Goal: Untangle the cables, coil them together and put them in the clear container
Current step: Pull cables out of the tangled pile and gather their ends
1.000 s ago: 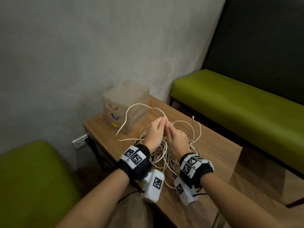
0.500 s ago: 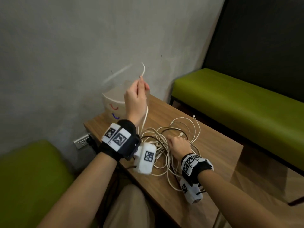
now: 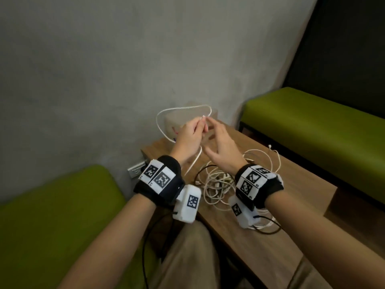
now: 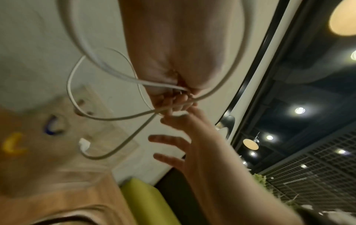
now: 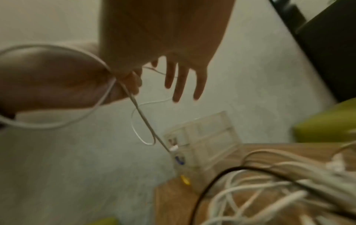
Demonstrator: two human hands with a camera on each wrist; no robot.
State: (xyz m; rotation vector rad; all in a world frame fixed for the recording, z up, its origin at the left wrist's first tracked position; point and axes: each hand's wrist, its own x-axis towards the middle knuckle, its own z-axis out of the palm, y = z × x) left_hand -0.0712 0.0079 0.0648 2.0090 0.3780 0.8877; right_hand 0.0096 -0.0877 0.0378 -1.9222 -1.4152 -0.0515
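Note:
My left hand is raised above the back of the wooden table and pinches loops of a white cable at its fingertips. One loop arcs out left in front of the clear container; a strand hangs down to the tangle of cables on the table. My right hand meets the left's fingertips. Its thumb and index finger pinch the same cable while the other fingers stay straight and spread. A white plug end dangles near the container.
A black cable runs through the white tangle. Green benches stand to the right and at the left of the table. A wall outlet sits behind the table's left corner, by the grey wall.
My left hand has come down from its high pull with the cable. My right hand has left the tangle on the table and risen to meet the left's fingertips.

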